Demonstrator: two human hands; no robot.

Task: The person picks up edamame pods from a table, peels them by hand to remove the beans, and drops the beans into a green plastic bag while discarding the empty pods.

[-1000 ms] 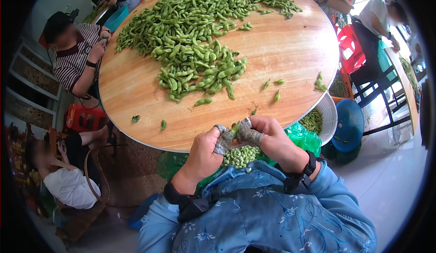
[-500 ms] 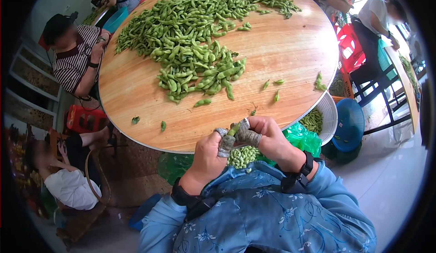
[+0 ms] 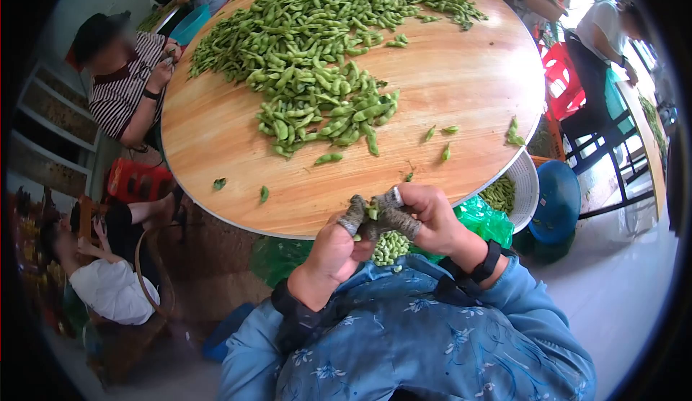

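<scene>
My left hand (image 3: 326, 258) and my right hand (image 3: 435, 221) meet at the table's near edge, with grey cloth wraps on some fingers. Both are closed in a pinch around a green edamame pod (image 3: 373, 212), mostly covered by the wrapped fingertips. A bit of pale green shows at the left fingers, too small to make out. Just below the hands lie shelled green beans (image 3: 390, 250), close to my blue floral apron (image 3: 425, 329). Beyond the hands a large heap of edamame pods (image 3: 324, 84) covers part of the round wooden table (image 3: 461, 77).
A few loose pods (image 3: 447, 152) lie on the near right of the table. Beside it stand a white basket (image 3: 528, 188) holding pods, green plastic bags (image 3: 484, 221) and a blue basin (image 3: 555, 203). Other people (image 3: 122, 77) sit around, some at tables.
The pod showed more of its length between my fingertips before; now my wrapped fingers cover more of it. My fingers have shifted their grip, and the whole view has moved slightly.
</scene>
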